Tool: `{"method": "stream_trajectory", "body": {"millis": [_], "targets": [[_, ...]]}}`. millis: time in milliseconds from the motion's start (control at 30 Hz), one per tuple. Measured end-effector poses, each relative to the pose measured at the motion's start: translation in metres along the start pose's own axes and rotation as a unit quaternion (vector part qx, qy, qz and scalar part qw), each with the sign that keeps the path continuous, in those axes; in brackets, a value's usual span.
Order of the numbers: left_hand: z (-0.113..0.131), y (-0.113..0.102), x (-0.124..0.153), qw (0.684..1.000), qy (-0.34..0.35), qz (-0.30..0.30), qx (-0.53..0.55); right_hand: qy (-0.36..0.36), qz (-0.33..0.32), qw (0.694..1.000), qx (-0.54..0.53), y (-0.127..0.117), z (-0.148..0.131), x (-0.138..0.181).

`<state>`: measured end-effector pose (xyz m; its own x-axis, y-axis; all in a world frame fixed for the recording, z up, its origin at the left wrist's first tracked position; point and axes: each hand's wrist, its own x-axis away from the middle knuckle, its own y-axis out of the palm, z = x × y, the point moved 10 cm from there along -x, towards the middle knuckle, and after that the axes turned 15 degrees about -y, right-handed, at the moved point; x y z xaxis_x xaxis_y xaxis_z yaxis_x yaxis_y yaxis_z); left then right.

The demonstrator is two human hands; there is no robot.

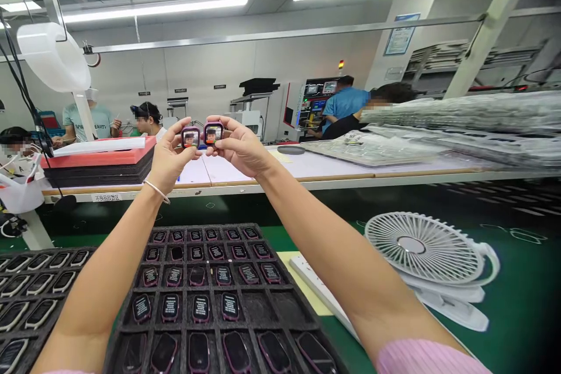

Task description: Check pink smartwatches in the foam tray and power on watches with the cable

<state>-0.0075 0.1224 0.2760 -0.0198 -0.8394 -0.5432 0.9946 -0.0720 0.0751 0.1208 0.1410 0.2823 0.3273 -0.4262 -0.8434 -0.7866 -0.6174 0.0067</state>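
A: Low level?
B: Black tray [256,307] fills the tabletop [521,292] centre; second tray [48,272] left, white fan [425,248] right. Bare green beyond the fan only.
A: Higher up?
B: Open air over trays. Left hand [169,158], right hand [241,147] raised together; rear shelf [350,174], foam stack [100,166] behind.

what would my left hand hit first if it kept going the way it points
Most likely the watch in the right hand: the left hand, pinching the other watch, points up and inward at it, almost touching.
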Motion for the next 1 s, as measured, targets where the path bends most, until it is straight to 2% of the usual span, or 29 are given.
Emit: {"method": "stream_trajectory", "body": {"millis": [333, 733, 867, 1000], "targets": [[0.010, -0.001, 0.005, 1.000, 0.018, 0.009, 0.008, -0.003, -0.023, 1.000, 0.003, 0.007, -0.010, 0.001], [0.005, -0.005, 0.015, 1.000, 0.011, 0.002, 0.000, 0.014, -0.026, 0.999, 0.011, 0.010, -0.006, 0.011], [-0.002, -0.005, 0.026, 1.000, -0.003, -0.001, -0.005, 0.021, -0.023, 1.000, 0.007, 0.012, 0.000, 0.024], [-0.027, -0.005, 0.051, 0.998, -0.056, -0.014, 0.002, 0.058, 0.000, 0.998, -0.015, 0.013, 0.018, 0.056]]}}
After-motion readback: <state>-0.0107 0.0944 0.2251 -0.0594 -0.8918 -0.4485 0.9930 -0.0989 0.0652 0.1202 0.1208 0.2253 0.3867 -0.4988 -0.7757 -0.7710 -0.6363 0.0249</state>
